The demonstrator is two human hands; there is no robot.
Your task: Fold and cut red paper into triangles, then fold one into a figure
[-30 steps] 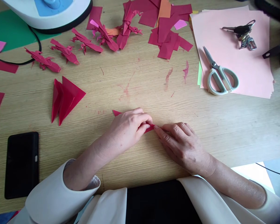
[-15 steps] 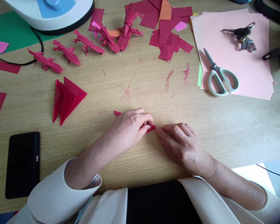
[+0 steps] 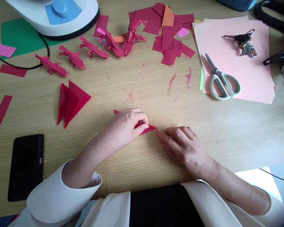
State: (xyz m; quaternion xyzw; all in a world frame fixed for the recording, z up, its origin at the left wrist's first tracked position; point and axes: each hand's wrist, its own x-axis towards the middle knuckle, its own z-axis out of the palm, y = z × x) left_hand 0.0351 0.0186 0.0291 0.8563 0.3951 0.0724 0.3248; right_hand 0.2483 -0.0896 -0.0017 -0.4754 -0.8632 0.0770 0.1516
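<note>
A narrow piece of folded red paper lies on the table before me, one point showing left of my left hand and the other reaching right. My left hand lies over its middle with fingers curled and pinched on it, hiding much of the paper. With its index fingertip, my right hand touches the paper's right tip; its fingers are bent and close together. To the left stands a larger red folded paper shape with several pointed flaps.
Several red origami figures line the back beside a white appliance base. Red paper pieces lie behind. Scissors and a metal clip rest on pink paper sheets. A black phone lies at left.
My left hand has slid left along the folded red paper, uncovering more of its right end. My right hand has stayed at the tip. The view has shifted slightly.
</note>
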